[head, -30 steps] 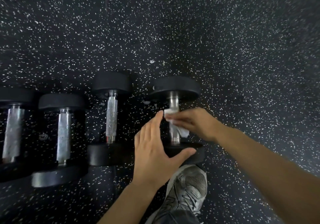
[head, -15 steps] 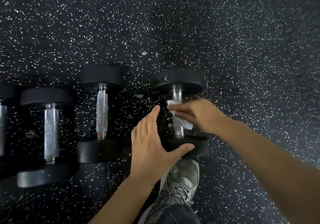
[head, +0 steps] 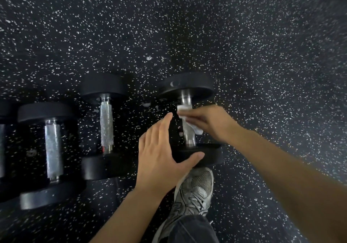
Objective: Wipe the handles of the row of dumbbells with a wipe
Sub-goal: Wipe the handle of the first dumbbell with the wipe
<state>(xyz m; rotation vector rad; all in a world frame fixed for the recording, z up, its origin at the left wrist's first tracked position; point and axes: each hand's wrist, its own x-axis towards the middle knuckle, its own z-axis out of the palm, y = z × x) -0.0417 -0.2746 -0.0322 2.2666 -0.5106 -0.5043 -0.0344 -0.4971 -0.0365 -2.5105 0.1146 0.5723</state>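
A row of black dumbbells with silver handles lies on the speckled floor. The rightmost dumbbell has my right hand wrapped over its handle, holding a white wipe against the upper part of the metal. My left hand rests flat against the near weight head of that dumbbell, thumb along its rim, fingers spread. To the left lie a smaller dumbbell and a larger one; another handle shows at the left edge.
A grey sneaker and a dark trouser leg sit just below the rightmost dumbbell. Black rubber floor with white flecks stretches all around, with small white scraps near the dumbbells.
The view has drifted, so the dumbbells sit further left in frame. My right hand and the wipe stay on the upper handle; my left hand keeps bracing the near weight head.
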